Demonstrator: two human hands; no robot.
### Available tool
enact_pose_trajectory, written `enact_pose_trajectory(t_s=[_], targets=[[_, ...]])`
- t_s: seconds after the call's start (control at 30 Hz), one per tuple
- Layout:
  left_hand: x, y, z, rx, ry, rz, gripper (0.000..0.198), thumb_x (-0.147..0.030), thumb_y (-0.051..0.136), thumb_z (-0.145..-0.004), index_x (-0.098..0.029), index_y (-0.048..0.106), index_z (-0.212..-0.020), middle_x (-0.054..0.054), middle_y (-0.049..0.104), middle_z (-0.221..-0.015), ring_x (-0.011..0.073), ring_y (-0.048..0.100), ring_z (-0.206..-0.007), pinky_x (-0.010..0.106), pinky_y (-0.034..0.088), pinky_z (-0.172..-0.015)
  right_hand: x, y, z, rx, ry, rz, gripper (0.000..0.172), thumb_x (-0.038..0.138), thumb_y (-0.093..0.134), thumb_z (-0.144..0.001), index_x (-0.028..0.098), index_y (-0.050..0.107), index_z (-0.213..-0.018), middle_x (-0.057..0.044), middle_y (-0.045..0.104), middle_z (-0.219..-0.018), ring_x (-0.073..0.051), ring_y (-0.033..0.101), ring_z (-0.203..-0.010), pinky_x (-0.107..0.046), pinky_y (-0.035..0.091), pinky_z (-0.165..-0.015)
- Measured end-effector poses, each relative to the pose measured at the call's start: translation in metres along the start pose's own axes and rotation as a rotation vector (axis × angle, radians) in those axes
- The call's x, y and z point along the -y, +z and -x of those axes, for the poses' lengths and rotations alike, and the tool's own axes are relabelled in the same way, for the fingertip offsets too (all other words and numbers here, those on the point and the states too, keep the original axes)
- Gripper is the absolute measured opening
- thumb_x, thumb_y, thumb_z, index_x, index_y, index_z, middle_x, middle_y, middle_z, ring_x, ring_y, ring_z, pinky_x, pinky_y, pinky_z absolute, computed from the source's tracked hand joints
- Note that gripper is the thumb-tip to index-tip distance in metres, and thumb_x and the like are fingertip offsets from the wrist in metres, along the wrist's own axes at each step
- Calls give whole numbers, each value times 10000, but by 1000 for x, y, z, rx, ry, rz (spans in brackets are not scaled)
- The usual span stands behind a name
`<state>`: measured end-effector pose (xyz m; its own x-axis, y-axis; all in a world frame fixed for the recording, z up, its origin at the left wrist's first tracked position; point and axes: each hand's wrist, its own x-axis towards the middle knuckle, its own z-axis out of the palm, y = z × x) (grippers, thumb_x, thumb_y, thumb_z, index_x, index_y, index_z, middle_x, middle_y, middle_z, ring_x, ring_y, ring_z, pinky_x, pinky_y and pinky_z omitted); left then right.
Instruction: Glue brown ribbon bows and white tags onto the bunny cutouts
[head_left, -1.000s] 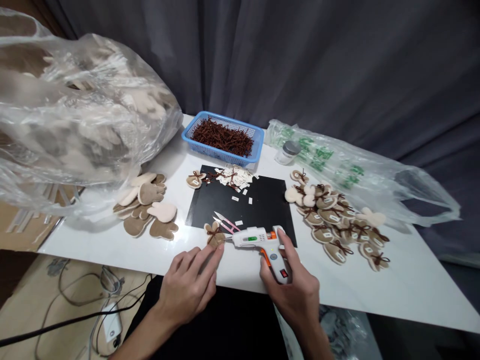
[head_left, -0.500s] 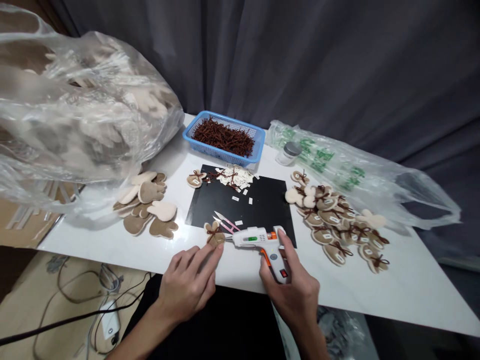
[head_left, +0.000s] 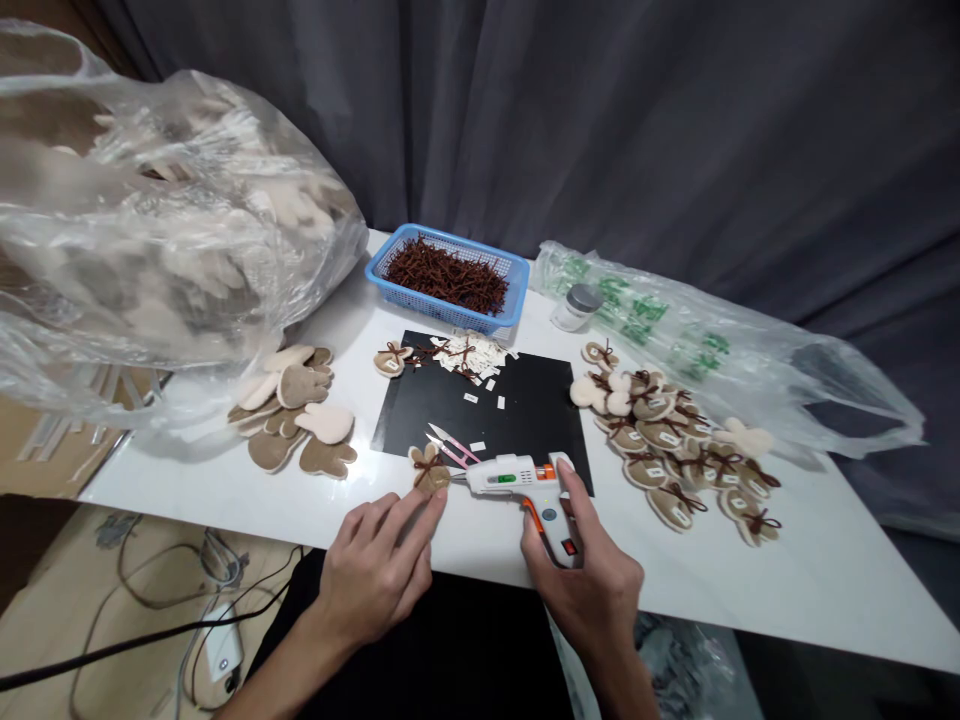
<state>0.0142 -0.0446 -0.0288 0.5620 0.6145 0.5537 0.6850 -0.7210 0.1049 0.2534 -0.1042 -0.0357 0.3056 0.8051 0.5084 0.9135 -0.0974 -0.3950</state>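
My right hand (head_left: 589, 570) is wrapped round the handle of a white glue gun (head_left: 517, 478) with orange trigger. Its nozzle points left at a small brown felt bunny piece (head_left: 429, 468) with a dark bow, lying at the front corner of a black mat (head_left: 495, 410). My left hand (head_left: 379, 565) rests on the white table (head_left: 750, 580), fingers stretched, fingertips touching that piece's near edge. Pink-handled snips (head_left: 451, 446) lie just behind the nozzle.
A blue basket (head_left: 450, 275) of brown bows stands at the back, white labels (head_left: 472, 355) before it. Plain felt shapes (head_left: 296, 415) lie left, finished pieces (head_left: 675, 440) right. Large clear bags (head_left: 150, 230) flank both sides; a small jar (head_left: 576, 305) stands behind.
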Motion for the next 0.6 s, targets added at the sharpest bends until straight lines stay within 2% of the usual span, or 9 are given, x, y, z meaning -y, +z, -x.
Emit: enact_pose_trajectory(t_s=[0.4,0.6], targets=[[0,-1,1,-1,-11,0,416,-196,555,-1034,-161,746,-1401,89,819,-1241,261,661,-1070,389,442,-952,1,2,-1,-73,-40,58,523,232,696,-1003,222,644,-1524,-81,857,-1207,-160,769,-590,-268,580,-570],[-1,0,0,-8,-14,-7,408,-197,549,-1035,-166,754,-1387,85,827,-1230,257,673,-1059,384,443,-953,2,2,-3,-140,-127,56,600,177,779,-983,233,620,-1559,-77,861,-1194,-163,795,-648,-254,591,-641]])
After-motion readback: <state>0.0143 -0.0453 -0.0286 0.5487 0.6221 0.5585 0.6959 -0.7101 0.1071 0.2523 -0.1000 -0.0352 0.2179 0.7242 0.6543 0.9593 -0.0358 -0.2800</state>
